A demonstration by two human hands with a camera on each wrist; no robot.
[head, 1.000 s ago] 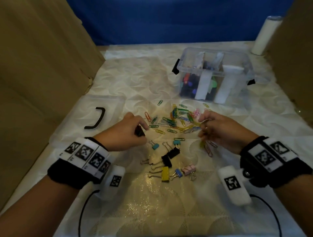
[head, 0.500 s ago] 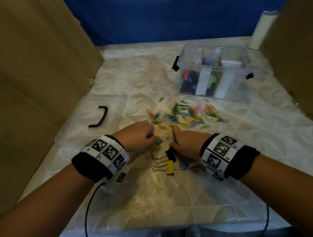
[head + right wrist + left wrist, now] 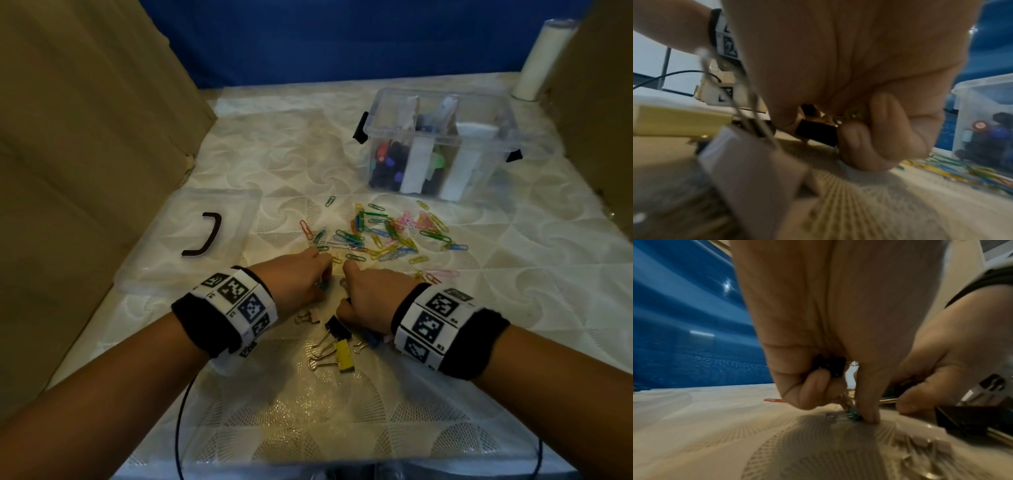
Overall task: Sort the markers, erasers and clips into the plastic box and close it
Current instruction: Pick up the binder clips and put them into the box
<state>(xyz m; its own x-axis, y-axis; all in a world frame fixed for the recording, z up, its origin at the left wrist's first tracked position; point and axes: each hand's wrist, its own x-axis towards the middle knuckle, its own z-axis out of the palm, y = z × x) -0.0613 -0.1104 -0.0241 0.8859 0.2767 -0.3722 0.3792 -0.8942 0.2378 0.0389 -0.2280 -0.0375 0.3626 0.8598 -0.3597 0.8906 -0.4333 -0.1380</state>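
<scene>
Both hands have drawn in from the paper clips to the binder clips nearer the body since a second ago.

Head view: the left hand (image 3: 298, 279) and right hand (image 3: 371, 298) sit knuckles up, almost touching, on the patterned cloth. Just beside them lie a black binder clip (image 3: 337, 329) and a yellow binder clip (image 3: 343, 356). Coloured paper clips (image 3: 383, 236) are scattered between the hands and the open plastic box (image 3: 442, 147), which holds markers (image 3: 387, 164) in its left compartment. The lid (image 3: 191, 240) lies apart on the left.

Left wrist view: the left hand's fingers curl around a dark clip (image 3: 830, 365) in the palm while the forefinger presses a small teal binder clip (image 3: 853, 413) on the cloth.

Right wrist view: the right hand's fingers pinch a black clip (image 3: 817, 134).

Binder clips look light, rigid and springy; gripping the body seems safer than the loose wire arms. Paper clips are thin and slippery, likely easier scooped together.
</scene>
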